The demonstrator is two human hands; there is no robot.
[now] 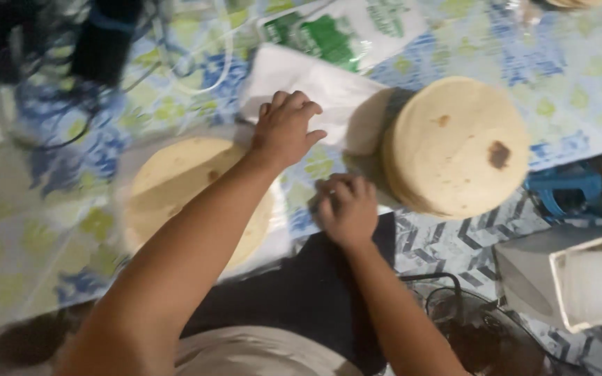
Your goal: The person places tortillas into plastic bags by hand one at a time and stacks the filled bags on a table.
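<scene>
My left hand (286, 129) lies flat, fingers loose, on the white paper sheet (315, 87), right hand (346, 207) clenched on its near edge beside the tortilla stack (458, 146); sloppy tug likely tears paper or topples stack.

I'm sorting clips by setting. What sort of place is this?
Probably a home or small food-prep table where tortillas are packed. A stack of flat round tortillas sits on a flowered tablecloth, a second stack lies in clear plastic, and the left hand rests on white paper.
</scene>
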